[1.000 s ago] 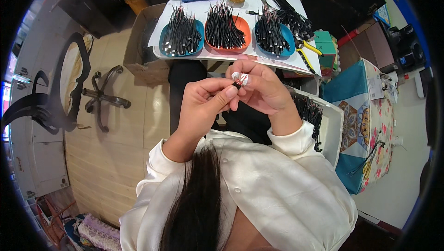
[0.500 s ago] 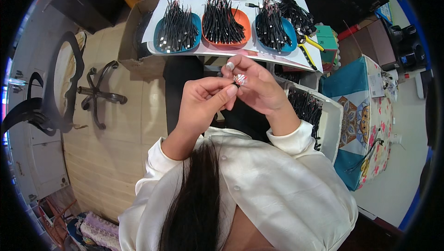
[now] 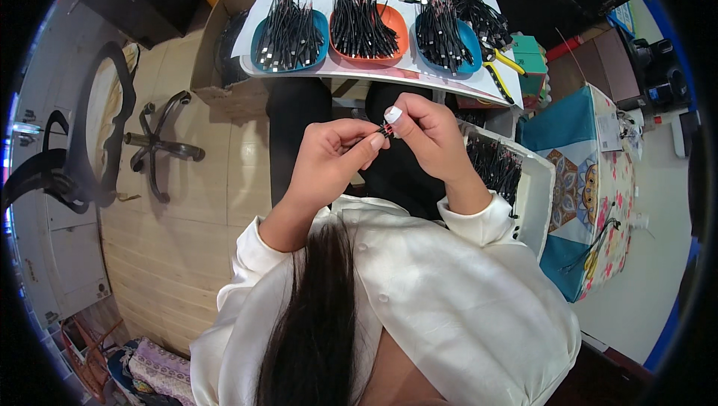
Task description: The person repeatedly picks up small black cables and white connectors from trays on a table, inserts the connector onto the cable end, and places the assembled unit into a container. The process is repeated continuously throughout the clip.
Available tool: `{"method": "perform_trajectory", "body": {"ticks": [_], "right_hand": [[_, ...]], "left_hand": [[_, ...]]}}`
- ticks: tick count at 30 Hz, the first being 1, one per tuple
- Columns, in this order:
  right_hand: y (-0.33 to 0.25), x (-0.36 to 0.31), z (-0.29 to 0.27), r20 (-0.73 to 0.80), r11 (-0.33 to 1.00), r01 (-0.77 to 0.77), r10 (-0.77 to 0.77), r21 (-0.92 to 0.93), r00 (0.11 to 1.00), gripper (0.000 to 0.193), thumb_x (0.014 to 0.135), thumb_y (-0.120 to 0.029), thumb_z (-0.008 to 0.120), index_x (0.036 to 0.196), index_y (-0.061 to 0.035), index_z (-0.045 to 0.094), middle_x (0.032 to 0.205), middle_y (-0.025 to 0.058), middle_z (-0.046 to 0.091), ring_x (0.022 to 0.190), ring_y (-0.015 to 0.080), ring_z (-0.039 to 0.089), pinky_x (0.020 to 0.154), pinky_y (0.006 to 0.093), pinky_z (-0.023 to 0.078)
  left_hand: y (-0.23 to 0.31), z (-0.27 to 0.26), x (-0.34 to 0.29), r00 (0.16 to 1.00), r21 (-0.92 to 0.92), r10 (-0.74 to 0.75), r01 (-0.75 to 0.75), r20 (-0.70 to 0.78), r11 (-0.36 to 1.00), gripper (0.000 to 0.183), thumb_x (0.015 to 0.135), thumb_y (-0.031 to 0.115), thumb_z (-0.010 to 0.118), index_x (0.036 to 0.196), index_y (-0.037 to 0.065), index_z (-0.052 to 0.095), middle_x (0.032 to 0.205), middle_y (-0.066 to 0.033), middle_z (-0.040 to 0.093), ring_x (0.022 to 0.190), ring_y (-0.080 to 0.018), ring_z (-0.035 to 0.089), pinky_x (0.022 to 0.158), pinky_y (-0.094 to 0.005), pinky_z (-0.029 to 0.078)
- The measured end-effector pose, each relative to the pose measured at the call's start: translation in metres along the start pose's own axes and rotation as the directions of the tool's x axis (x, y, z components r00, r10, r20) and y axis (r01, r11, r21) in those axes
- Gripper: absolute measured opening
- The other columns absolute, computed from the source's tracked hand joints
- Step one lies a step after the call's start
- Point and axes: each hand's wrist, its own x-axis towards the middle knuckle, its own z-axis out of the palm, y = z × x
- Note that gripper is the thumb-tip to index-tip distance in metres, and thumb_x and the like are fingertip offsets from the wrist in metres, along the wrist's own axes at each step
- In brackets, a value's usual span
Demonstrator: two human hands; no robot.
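Note:
In front of my lap, my left hand (image 3: 329, 158) is closed in a pinch, thumb against forefinger, on the end of a black cable (image 3: 385, 130) with thin reddish wires showing. My right hand (image 3: 435, 139) meets it from the other side, its thumb and forefinger closed at the wire tips. A white wrap (image 3: 393, 115) covers the tip of a right-hand digit. Most of the cable is hidden by my fingers, and whether it is one or more I cannot make out.
Beyond my hands, a white table (image 3: 359, 75) carries a blue tray (image 3: 323, 28), an orange tray (image 3: 398, 20) and another blue tray (image 3: 473, 41), all heaped with black cables. Yellow-handled pliers (image 3: 510, 62) lie at its right. A white bin (image 3: 535, 193) of cables stands beside me.
My right hand has turned and its fingers have drawn closer together over the wires. The white-and-red bits that showed between my hands are now mostly covered. The view has shifted slightly.

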Motion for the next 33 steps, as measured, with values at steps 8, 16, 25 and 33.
{"method": "perform_trajectory", "body": {"ticks": [8,16,25,33], "right_hand": [[0.004,-0.021,-0.024,-0.101,0.983,-0.175,0.179,0.049,0.979,0.019,0.099,-0.016,0.052,0.103,-0.0012,0.064,0.085,0.0017,0.061,0.075,0.0088,0.055,0.067,0.0226,0.045],[-0.015,-0.019,-0.021,0.136,0.786,0.484,-0.471,-0.384,0.872,0.032,0.068,-0.002,0.076,0.1,-0.0052,0.068,0.093,0.0085,0.062,0.08,0.0269,0.06,0.07,0.0355,0.049],[-0.011,-0.018,-0.025,0.173,0.771,0.526,-0.499,-0.359,0.849,0.025,0.068,-0.002,0.076,0.09,-0.0047,0.064,0.087,0.0088,0.061,0.077,0.0265,0.059,0.067,0.0354,0.048],[-0.009,-0.03,-0.024,0.127,0.995,0.041,-0.03,-0.088,0.991,0.01,0.081,-0.006,0.066,0.088,-0.0026,0.06,0.082,0.0042,0.059,0.07,0.0166,0.054,0.065,0.0279,0.046]], "left_hand": [[-0.001,-0.013,-0.015,0.989,-0.085,-0.134,0.139,0.063,0.987,0.015,0.09,0.008,0.064,0.088,-0.006,0.068,0.062,0.001,0.052,0.054,-0.0041,0.041,0.049,-0.0196,0.029],[-0.001,-0.01,-0.014,0.971,-0.071,-0.185,0.198,0.153,0.978,0.015,0.089,0.009,0.065,0.089,-0.006,0.069,0.062,-0.0003,0.054,0.053,-0.0041,0.041,0.047,-0.0199,0.027],[-0.003,-0.009,-0.011,0.944,-0.074,-0.245,0.267,0.22,0.961,0.012,0.088,0.005,0.065,0.091,-0.006,0.069,0.073,-0.0038,0.064,0.057,-0.0047,0.047,0.048,-0.0197,0.032],[-0.004,0.008,-0.01,0.781,0.726,0.498,-0.583,0.377,0.366,0.01,0.082,0.002,0.064,0.091,-0.003,0.065,0.064,-0.0057,0.055,0.053,-0.0159,0.052,0.049,-0.0298,0.042]]}}
